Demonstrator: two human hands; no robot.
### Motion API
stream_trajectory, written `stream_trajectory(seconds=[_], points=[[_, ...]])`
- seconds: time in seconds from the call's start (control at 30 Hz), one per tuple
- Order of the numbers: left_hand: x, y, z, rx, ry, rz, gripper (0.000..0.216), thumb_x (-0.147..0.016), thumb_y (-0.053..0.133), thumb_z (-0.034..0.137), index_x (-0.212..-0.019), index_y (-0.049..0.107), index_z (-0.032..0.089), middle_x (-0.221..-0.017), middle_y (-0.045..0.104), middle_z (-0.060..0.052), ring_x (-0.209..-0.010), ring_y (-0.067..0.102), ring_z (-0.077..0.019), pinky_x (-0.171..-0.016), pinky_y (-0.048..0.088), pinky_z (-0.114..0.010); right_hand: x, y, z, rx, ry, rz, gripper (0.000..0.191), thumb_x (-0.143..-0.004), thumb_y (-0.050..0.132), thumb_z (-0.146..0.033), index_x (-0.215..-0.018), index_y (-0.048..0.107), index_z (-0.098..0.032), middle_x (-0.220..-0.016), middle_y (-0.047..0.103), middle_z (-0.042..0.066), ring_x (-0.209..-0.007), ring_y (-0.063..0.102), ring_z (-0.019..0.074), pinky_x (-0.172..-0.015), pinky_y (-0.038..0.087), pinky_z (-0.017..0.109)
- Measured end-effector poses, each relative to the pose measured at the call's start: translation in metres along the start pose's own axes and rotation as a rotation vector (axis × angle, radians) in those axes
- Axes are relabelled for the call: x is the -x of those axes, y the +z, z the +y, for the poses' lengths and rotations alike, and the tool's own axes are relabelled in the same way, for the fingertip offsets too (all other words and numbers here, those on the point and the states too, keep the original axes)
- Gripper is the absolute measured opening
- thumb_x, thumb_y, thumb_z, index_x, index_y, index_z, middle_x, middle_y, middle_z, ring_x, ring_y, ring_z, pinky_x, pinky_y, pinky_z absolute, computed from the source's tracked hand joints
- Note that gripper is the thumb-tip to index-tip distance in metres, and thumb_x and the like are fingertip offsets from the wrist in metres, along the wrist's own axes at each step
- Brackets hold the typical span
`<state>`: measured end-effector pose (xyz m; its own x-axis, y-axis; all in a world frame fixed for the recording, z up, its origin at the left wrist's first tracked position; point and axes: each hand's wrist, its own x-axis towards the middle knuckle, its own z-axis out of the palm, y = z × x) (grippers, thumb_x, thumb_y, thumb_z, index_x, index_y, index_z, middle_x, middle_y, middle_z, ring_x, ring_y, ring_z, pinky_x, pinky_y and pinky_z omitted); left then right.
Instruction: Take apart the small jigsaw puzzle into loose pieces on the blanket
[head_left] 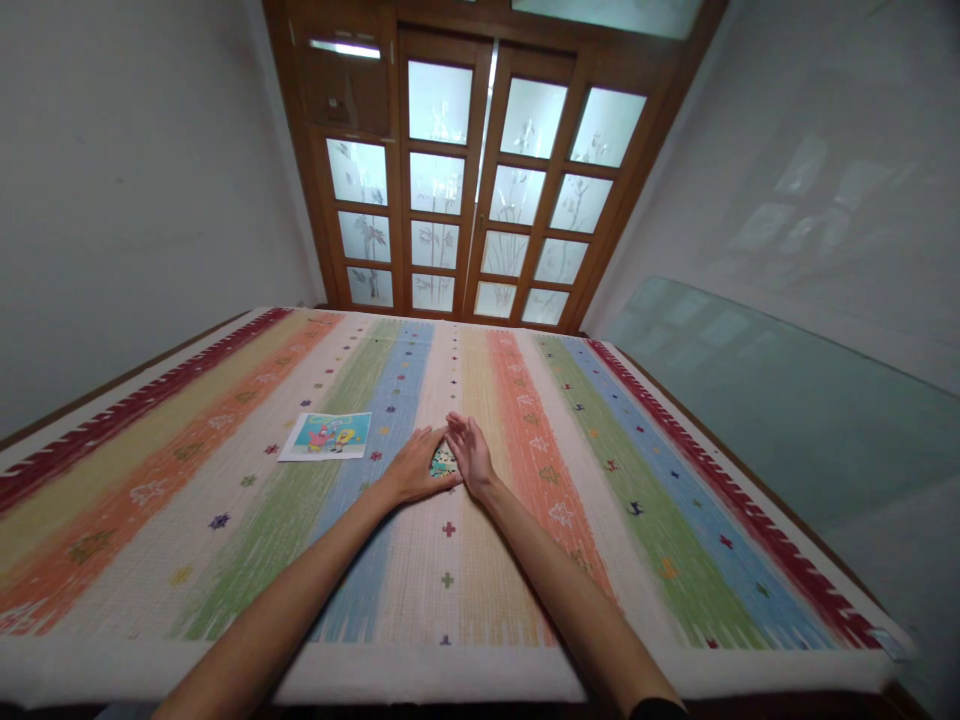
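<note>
1. Picture card (325,435): lies flat on the striped cloth (637,520), left of centre and well apart from the near edge, face up so the printed cartoon can be read.
2. Left hand (415,468): fingers together and extended, palm edge down on the cloth, angled inward to cup a small pile.
3. Small pile of pieces (442,462): sits near the cloth's centre, enclosed between both hands; details too small to tell.
4. Right hand (471,455): fingers pressed together, fingertips meeting the left hand's, forming a closed wedge that gathers the pieces.
</note>
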<state>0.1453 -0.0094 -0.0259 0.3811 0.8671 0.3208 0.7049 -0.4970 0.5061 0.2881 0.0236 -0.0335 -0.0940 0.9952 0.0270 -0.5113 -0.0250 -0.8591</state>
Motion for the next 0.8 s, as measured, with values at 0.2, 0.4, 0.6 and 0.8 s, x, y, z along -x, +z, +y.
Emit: stream_trajectory(seconds=[0.2,0.4,0.6,0.8], points=[[0.001,-0.001,-0.008,0.112,-0.006,0.115,0.055,-0.092,0.059,0.034,-0.142,0.048,0.017,-0.134,0.061,-0.016,-0.123,0.059,-0.0294,-0.109,0.045,-0.05,0.002,-0.019,-0.015,0.066,-0.018,0.02,0.048,-0.083,0.06,-0.067,-0.101,0.076,-0.025,-0.128,0.071,0.007,-0.13,0.055,0.0275,-0.113,0.04,0.047],[0.001,-0.005,-0.01,0.136,-0.009,0.148,0.045,-0.098,0.049,0.032,-0.141,0.051,0.018,-0.134,0.062,-0.015,-0.125,0.058,-0.0283,-0.11,0.044,-0.049,0.005,-0.024,-0.013,0.159,-0.033,0.027,0.053,-0.083,0.059,-0.071,-0.097,0.077,-0.023,-0.121,0.073,0.01,-0.12,0.061,0.0286,-0.108,0.045,0.047],[0.001,0.001,-0.005,-0.021,0.055,0.055,0.065,-0.086,0.071,0.05,-0.139,0.056,0.017,-0.144,0.056,-0.017,-0.138,0.047,-0.0374,-0.118,0.033,-0.056,0.004,-0.019,-0.004,0.173,-0.06,0.013,0.055,-0.081,0.06,-0.072,-0.1,0.076,-0.023,-0.124,0.072,0.01,-0.123,0.06,0.028,-0.107,0.046,0.045],[-0.007,-0.002,-0.007,-0.023,0.097,0.065,0.027,-0.1,0.051,0.032,-0.117,0.069,0.021,-0.12,0.067,-0.013,-0.118,0.059,-0.0292,-0.107,0.045,-0.048,0.003,-0.022,-0.003,0.161,-0.077,0.036,0.055,-0.082,0.058,-0.072,-0.098,0.075,-0.023,-0.121,0.072,0.011,-0.12,0.062,0.028,-0.105,0.048,0.046]])
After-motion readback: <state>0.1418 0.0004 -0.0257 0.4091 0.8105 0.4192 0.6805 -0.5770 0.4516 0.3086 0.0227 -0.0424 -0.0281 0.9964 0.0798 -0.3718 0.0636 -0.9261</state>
